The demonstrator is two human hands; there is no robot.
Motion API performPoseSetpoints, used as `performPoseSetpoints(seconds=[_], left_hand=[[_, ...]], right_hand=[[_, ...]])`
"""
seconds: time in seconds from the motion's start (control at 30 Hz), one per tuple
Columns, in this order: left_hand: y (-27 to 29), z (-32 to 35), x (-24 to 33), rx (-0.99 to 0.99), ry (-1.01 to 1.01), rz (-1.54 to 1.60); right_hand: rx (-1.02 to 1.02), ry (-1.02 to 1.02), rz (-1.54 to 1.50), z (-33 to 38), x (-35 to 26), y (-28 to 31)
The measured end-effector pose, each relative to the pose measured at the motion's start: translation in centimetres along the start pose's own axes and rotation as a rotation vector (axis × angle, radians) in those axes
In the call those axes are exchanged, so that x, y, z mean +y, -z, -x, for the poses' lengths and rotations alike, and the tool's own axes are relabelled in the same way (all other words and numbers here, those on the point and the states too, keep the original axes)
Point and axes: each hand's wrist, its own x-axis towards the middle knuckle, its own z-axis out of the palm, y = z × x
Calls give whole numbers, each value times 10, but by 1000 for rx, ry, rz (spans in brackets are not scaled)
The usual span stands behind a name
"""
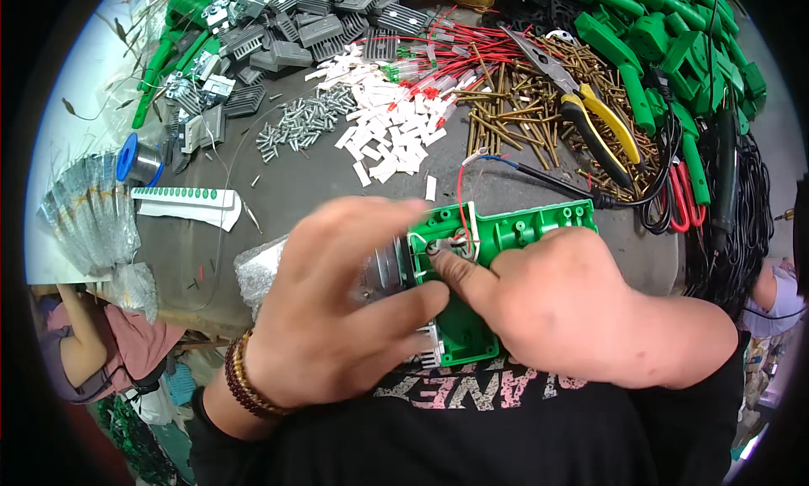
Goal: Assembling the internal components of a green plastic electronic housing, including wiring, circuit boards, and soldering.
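Note:
An open green plastic housing half (539, 225) lies in front of me, with screw posts and ribs inside. My right hand (548, 292) reaches over it, index fingertip pressed down on a small part beside a white-edged wall; the other fingers are curled and what they hold, if anything, is hidden. A red wire (462, 191) rises from that spot to a joint with a blue wire and black cable (548, 176). My left hand (337, 300), blurred, has its fingers apart over the housing's left end and a shiny metal piece (383, 271). A finned metal edge (431, 344) shows below it.
Beyond the housing lie white sleeves (392, 136), small screws (303, 119), long brass-coloured screws (506, 115), grey finned blocks (324, 31) and pliers (590, 107). Green housings (649, 48) and black cables (733, 208) crowd the right. A solder spool (141, 161) stands left.

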Motion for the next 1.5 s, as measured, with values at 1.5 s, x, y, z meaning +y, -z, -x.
performPoseSetpoints(seconds=[1.5], left_hand=[[-17,-8,-13,-65,-149,310]], right_hand=[[547,-575,-1575,53,0,-23]])
